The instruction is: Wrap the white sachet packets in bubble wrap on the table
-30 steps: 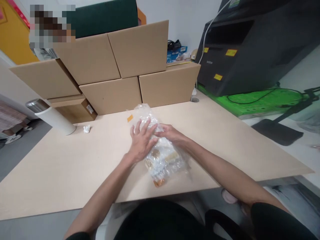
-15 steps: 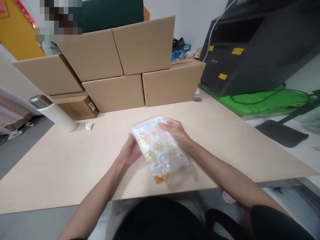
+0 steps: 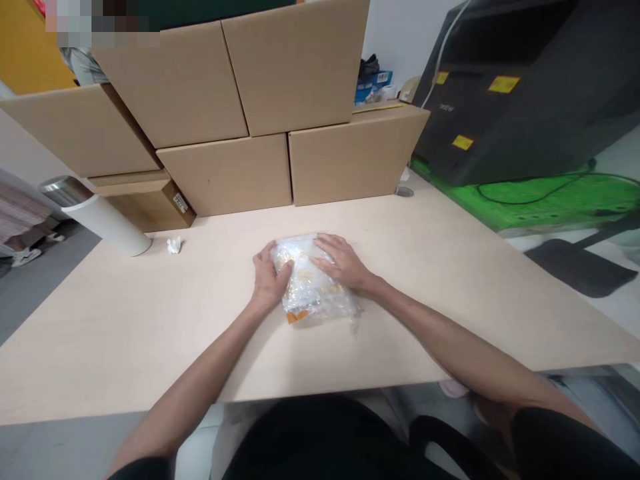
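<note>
Clear bag [image 3: 316, 303], contents [image 3: 295, 317] indistinct

Clear glossy crinkled plastic bag [image 3: 310, 283]; pale matt wood-grain table [image 3: 425, 267]; matt brown cardboard boxes [image 3: 295, 73]; white bottle [image 3: 100, 217] with brushed-metal cap.

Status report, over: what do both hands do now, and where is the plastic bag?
Left hand at left edge of plastic bag, grip unclear. Right hand flat on top. Bag lies on table. Nothing in the way; tumbler off to the left.
</note>
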Motion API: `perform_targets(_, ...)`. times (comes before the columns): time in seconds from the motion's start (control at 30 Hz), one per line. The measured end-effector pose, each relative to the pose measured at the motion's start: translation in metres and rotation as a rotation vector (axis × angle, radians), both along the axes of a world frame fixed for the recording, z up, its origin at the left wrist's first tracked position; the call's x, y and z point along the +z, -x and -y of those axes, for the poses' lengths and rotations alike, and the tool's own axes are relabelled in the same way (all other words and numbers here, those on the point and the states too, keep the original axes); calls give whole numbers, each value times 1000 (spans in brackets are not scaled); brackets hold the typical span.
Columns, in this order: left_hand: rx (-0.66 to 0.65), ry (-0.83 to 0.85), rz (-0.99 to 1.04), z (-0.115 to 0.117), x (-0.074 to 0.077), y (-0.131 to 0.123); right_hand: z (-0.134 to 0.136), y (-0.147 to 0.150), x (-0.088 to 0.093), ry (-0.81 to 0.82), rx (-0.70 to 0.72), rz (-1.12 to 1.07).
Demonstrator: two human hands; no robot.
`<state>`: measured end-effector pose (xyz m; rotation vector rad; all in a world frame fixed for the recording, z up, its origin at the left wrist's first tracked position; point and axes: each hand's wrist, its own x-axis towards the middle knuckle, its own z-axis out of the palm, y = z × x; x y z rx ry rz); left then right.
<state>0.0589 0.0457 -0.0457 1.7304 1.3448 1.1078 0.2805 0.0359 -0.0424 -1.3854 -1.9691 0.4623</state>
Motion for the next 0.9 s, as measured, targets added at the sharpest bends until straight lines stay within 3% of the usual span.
perform_targets(0.1,-75,-52,-268,-5,7,14,2,-15,9,130,106,61)
perform_targets(0.27,-425,1,-565,-17,18,40,2,-39,18,317,305,112)
perform_targets(0.33,-506,5,-621,-21,20,46,0,-45,17,367,352,143)
perform_targets(0.53,-551,5,-748,-24,16,48,-5,-50,9,372,380,195)
perform_targets(0.9,-589,-29,-746,-26,7,52,3,-47,0,354,335,226)
